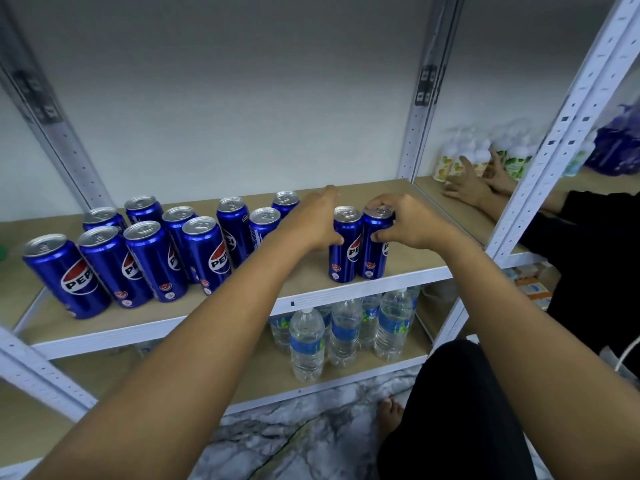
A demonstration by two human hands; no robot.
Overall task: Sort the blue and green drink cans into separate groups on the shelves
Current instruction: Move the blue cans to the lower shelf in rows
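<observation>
Several blue cans (145,261) stand grouped on the left half of the tan shelf (311,282). Two more blue cans stand side by side near the shelf's front right. My left hand (317,218) wraps around the left one (344,251), thumb on its front and fingers reaching behind it. My right hand (405,220) grips the right one (374,251) near its top, fingers curled over the rim. No green can shows, apart from a small green shape (1,252) at the far left edge.
White slotted uprights (420,109) frame the shelf. Several water bottles (343,330) stand on the shelf below. To the right, another person's hands (465,183) touch white pump bottles (485,154) on the neighbouring shelf. My knee (460,393) and foot lie over marbled floor.
</observation>
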